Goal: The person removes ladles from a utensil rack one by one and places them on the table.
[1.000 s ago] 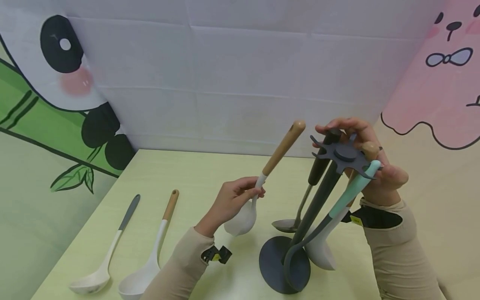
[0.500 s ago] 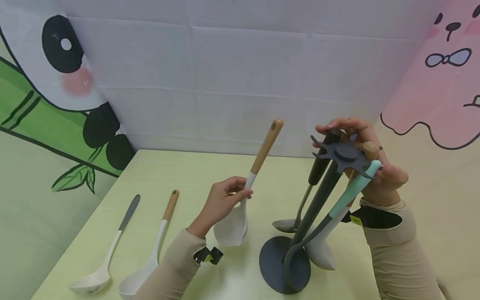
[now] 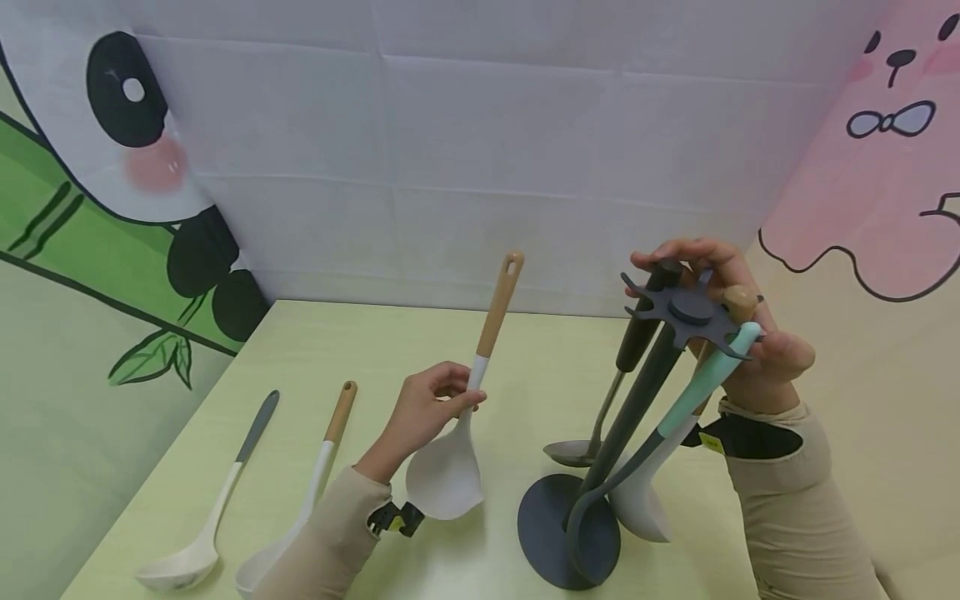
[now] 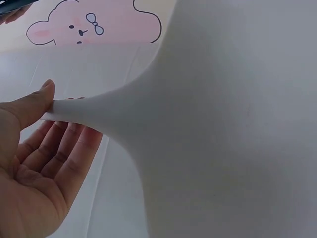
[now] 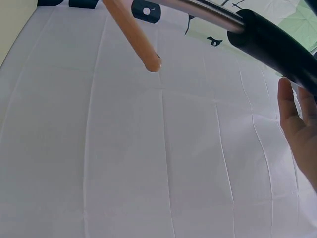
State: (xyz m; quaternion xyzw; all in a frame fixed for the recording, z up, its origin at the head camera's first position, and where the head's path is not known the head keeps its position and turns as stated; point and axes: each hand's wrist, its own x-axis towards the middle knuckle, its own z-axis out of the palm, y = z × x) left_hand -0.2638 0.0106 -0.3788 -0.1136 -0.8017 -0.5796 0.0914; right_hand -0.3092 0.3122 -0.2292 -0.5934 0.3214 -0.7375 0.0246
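Note:
My left hand [image 3: 431,404] pinches the white neck of a turner [image 3: 444,479] with a wooden handle. Its broad white head points down over the table and fills much of the left wrist view [image 4: 213,124]. At the right, my right hand [image 3: 738,325] grips the top of a dark grey utensil stand [image 3: 690,307], its fingers behind the hooked ring. Hanging there are a metal ladle [image 3: 573,452] with a black handle, a mint-handled utensil [image 3: 708,379] and a white utensil [image 3: 641,504] with a wooden handle. In the right wrist view, fingertips touch the black handle [image 5: 272,47].
On the left of the pale table [image 3: 390,342] lie a white slotted spoon [image 3: 180,567] with a grey handle and a white ladle [image 3: 318,467] with a wooden handle. My left sleeve partly covers the ladle. A white cloth wall [image 3: 480,167] stands behind the table.
My left hand has moved left and slightly down, away from the stand, with the turner. The turner has rotated so its broad face shows. My right hand and the stand stay put.

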